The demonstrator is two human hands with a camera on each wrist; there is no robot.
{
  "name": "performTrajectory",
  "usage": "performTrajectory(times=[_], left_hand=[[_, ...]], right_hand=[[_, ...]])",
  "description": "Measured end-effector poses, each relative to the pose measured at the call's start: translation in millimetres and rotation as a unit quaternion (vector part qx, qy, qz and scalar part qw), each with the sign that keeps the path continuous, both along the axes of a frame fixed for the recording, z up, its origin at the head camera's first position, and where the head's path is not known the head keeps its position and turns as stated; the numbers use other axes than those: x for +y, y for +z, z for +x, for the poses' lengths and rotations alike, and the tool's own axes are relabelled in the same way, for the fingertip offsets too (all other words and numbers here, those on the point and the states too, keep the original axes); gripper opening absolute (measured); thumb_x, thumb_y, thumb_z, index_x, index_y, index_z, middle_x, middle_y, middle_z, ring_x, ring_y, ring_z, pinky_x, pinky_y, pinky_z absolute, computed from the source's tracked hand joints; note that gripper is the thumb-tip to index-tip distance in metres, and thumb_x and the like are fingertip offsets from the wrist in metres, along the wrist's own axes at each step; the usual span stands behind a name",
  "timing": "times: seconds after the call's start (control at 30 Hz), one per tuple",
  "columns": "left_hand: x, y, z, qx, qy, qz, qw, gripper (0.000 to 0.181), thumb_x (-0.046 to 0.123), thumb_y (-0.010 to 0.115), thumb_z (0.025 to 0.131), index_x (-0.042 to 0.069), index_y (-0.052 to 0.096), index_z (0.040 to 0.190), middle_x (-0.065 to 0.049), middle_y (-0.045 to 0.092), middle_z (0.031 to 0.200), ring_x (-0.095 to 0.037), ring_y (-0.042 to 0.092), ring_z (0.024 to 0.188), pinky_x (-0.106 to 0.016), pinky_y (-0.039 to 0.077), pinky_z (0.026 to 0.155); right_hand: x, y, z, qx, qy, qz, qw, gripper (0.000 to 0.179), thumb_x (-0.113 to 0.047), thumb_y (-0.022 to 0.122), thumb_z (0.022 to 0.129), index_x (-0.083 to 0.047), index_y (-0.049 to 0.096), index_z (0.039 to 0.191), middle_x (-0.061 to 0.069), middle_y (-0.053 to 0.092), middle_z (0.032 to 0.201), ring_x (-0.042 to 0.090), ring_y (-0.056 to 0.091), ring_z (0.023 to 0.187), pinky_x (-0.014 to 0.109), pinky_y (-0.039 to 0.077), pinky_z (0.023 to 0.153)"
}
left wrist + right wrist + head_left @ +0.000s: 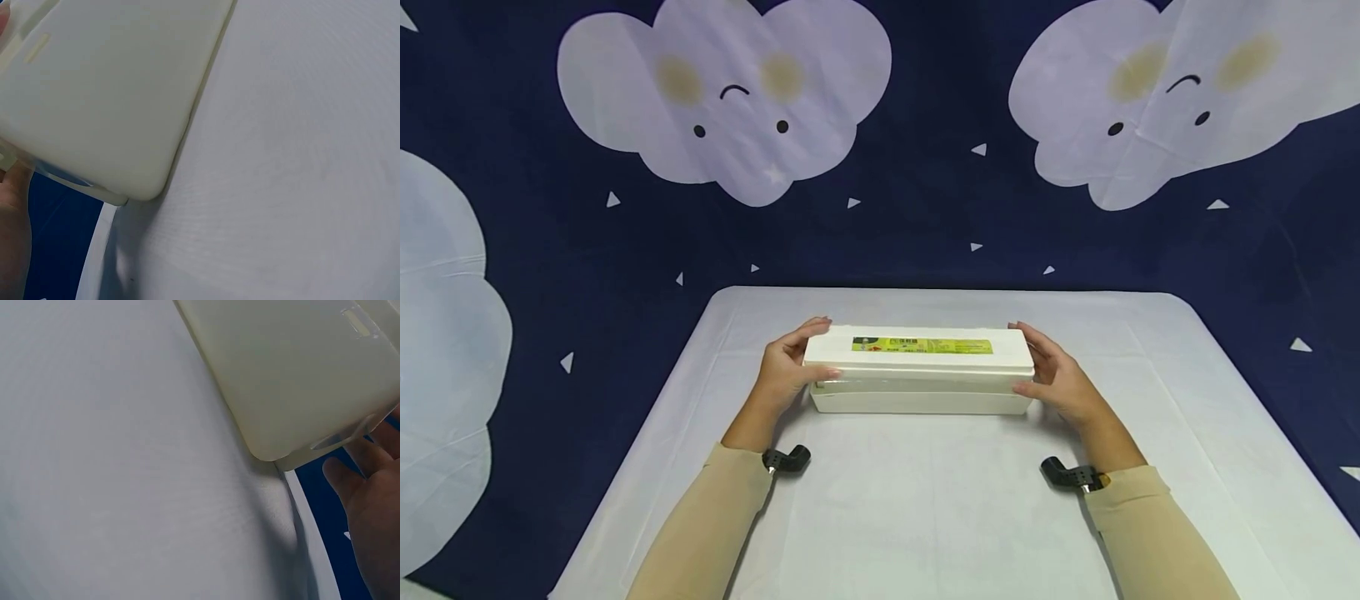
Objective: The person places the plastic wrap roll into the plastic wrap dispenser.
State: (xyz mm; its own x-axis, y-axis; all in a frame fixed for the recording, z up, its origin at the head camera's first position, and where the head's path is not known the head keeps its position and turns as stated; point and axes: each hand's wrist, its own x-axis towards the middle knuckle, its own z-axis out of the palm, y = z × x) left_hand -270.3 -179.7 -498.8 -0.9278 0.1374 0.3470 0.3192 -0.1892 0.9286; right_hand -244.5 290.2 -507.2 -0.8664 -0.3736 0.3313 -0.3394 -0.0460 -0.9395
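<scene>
A long white lidded plastic box (925,382) lies crosswise between my two hands, a yellow-green printed label (922,346) along its top. My left hand (790,362) grips its left end, thumb on the front face and fingers round the back. At the opposite end my right hand (1054,375) holds it the same way, thumb in front. The lid looks closed. In the wrist views the smooth face of the box (119,94) (300,375) fills an upper corner, and each hand shows only in part. Whether its base touches the table cannot be told.
A white cloth covers the table (925,517), whose rounded far corners show behind the box. Beyond stands a dark blue backdrop (925,233) with cloud and triangle prints. Black wrist cameras (787,459) (1067,475) are strapped at both sleeve cuffs.
</scene>
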Motion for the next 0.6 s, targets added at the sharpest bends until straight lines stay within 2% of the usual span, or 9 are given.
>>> performTrajectory(times=[0.13, 0.37, 0.6], left_hand=[[-0.2, 0.1, 1.3, -0.001, -0.002, 0.000, 1.0000, 0.079, -0.026, 0.090, 0.059, -0.010, 0.066, 0.132, -0.018, 0.055, 0.151, -0.027, 0.043, 0.147, -0.035, 0.042, 0.115], [-0.6, 0.5, 2.6, 0.004, -0.003, -0.003, 1.0000, 0.079, -0.025, 0.092, 0.058, -0.009, 0.067, 0.132, -0.024, 0.052, 0.151, -0.027, 0.043, 0.147, -0.034, 0.042, 0.114], [-1.8, 0.3, 3.3, 0.014, -0.008, -0.012, 0.9998, 0.077, -0.022, 0.093, 0.058, -0.010, 0.067, 0.130, -0.031, 0.050, 0.151, -0.027, 0.044, 0.146, -0.034, 0.041, 0.115]], right_hand=[[-1.3, 0.6, 0.2, 0.006, -0.007, 0.015, 0.9999, 0.095, 0.022, 0.074, 0.084, 0.005, 0.025, 0.163, 0.019, 0.028, 0.169, 0.020, 0.038, 0.148, 0.025, 0.044, 0.111], [-4.9, 3.4, 0.3, 0.010, -0.018, 0.016, 0.9997, 0.094, 0.023, 0.076, 0.082, 0.009, 0.027, 0.161, 0.027, 0.029, 0.166, 0.019, 0.042, 0.145, 0.024, 0.044, 0.110], [-7.8, 3.9, -1.0, 0.015, -0.044, 0.043, 0.9980, 0.097, 0.019, 0.083, 0.079, 0.009, 0.031, 0.159, 0.021, 0.037, 0.163, 0.019, 0.041, 0.146, 0.022, 0.040, 0.113]])
